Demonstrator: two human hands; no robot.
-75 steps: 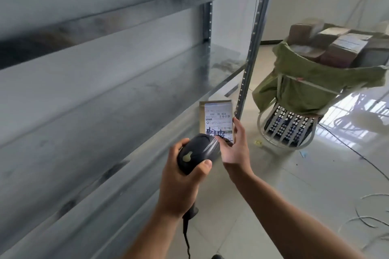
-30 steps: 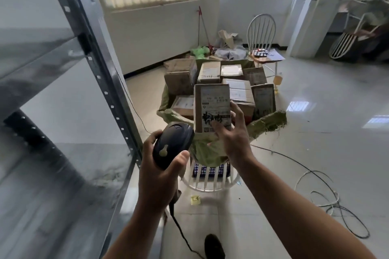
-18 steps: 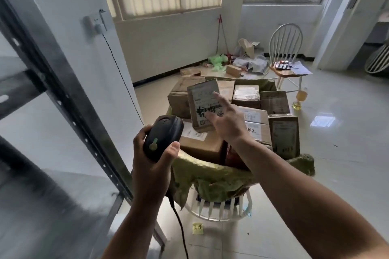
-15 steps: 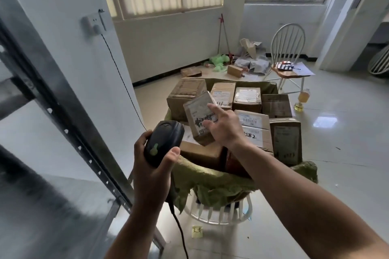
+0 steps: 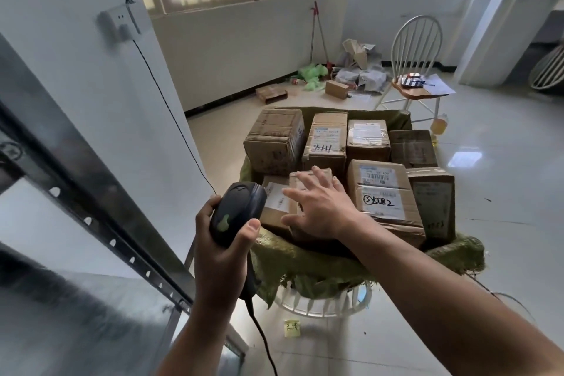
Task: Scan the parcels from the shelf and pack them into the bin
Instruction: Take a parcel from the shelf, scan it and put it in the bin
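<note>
Reaching across the near rim of the white slatted plastic bin (image 5: 320,307), the right hand (image 5: 319,209) is spread palm-down with fingers straight and apart, holding nothing. It lies over a small brown cardboard parcel (image 5: 309,176) in the front row of the load; whether the palm actually touches the cardboard cannot be told from this angle. The flat, splayed pose reads as a release or a settling press rather than a grasp. That suits a parcel being seated in the gap between a low labelled box (image 5: 276,203) on its left and the larger taped cardboard box with black marker writing (image 5: 381,192) on its right. A green woven sack (image 5: 305,259) lines the bin and folds out over its rim, probably so the whole load can be lifted out together. The boxes stand tight side by side and rise above the rim. The left hand (image 5: 222,250) is curled round a black handheld barcode scanner (image 5: 238,212), thumb along its side. The scanner head points toward the parcels and its cable (image 5: 262,339) hangs below, held ready, I judge, for the next label. The right forearm comes in from the lower right, wrist nearly straight. A grey metal shelf (image 5: 91,198) stands at the left, blurred.
</note>
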